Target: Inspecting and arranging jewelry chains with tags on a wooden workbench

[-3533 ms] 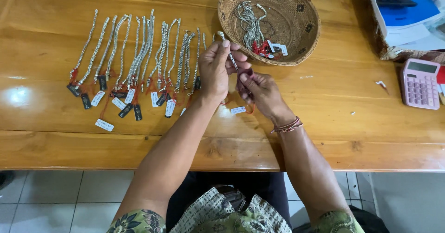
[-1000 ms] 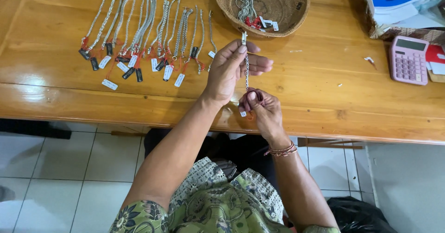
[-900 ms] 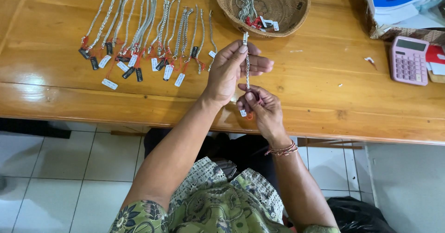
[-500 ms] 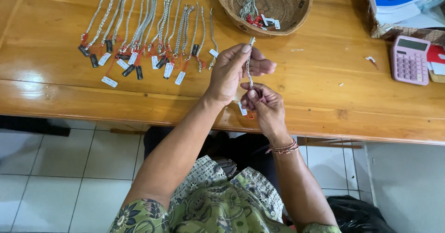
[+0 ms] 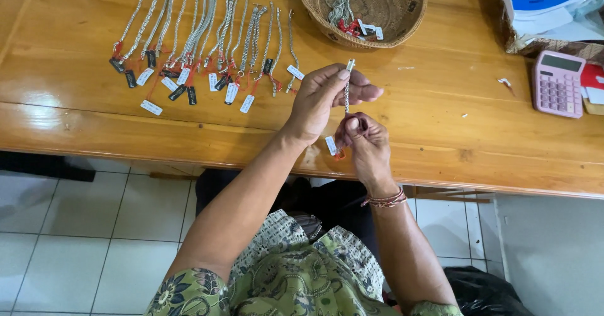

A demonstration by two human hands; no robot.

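My left hand (image 5: pixel 327 99) pinches the upper end of a silver chain bracelet (image 5: pixel 346 89) above the wooden table (image 5: pixel 440 121). My right hand (image 5: pixel 365 143) grips its lower end, where a white tag (image 5: pixel 331 145) on red thread dangles. The bracelet is stretched straight between both hands. To the left lies a row of several tagged silver bracelets (image 5: pixel 207 33), laid side by side. A woven basket (image 5: pixel 384 8) at the top holds more tangled bracelets with tags.
A pink calculator (image 5: pixel 558 83) sits at the right side of the table. A stack of blue and white papers (image 5: pixel 547 5) fills the top right corner. White floor tiles show below the table's front edge. A loose white tag (image 5: pixel 151 107) lies near the row.
The view has pulled back since the earliest frame. Both hands have drawn the bracelet from near the basket toward the table's front edge, stretching it upright between them.
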